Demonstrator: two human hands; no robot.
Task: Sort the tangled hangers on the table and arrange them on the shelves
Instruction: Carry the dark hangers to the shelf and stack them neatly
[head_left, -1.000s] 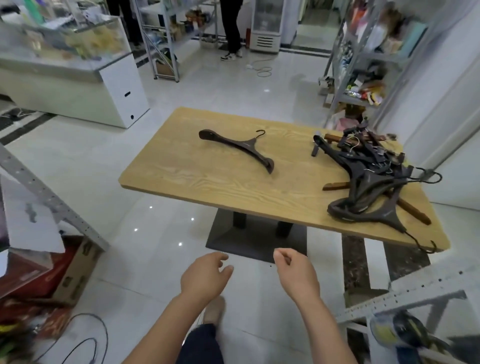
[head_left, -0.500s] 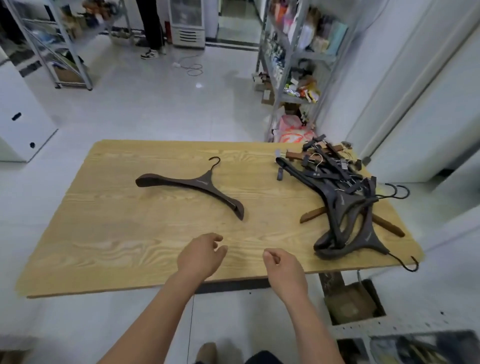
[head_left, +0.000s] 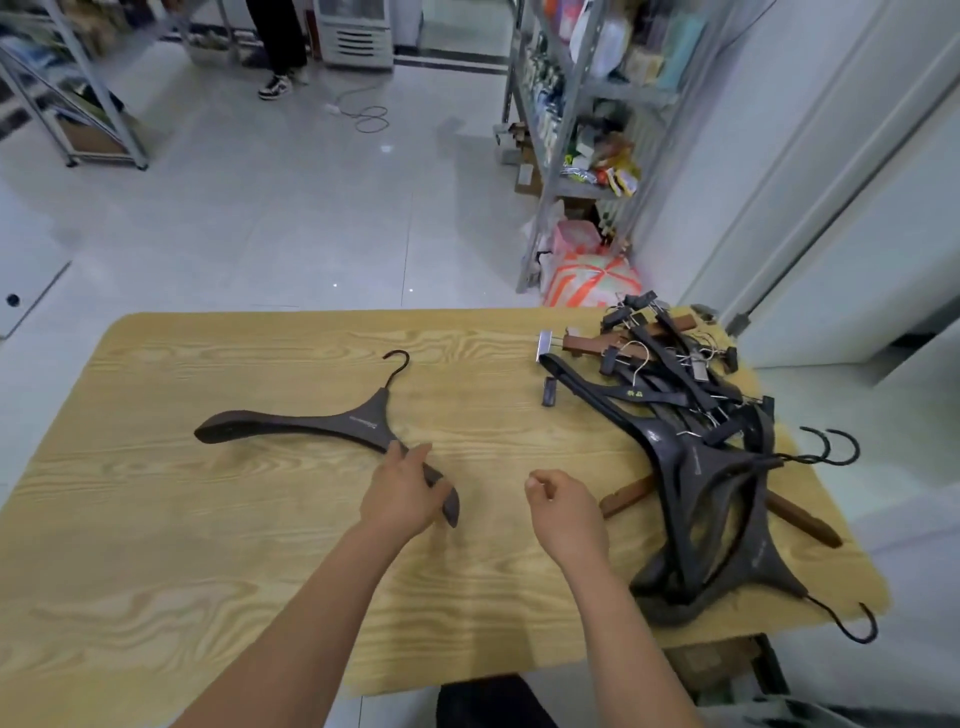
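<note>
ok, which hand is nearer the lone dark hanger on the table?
Left. The left hand lies on the lone hanger's near arm; the right hand hovers apart to its right, toward the tangled pile.

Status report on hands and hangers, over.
Left hand grips lone hanger by its near arm. Right hand curled, empty. Tangled pile lies right, untouched.

Head view: looking forward and down from over the near edge of the table (head_left: 208, 597)
Nearness: sitting close above the table
Facing: taking in floor (head_left: 260, 218) and shelving rack (head_left: 558, 187) beyond the table
</note>
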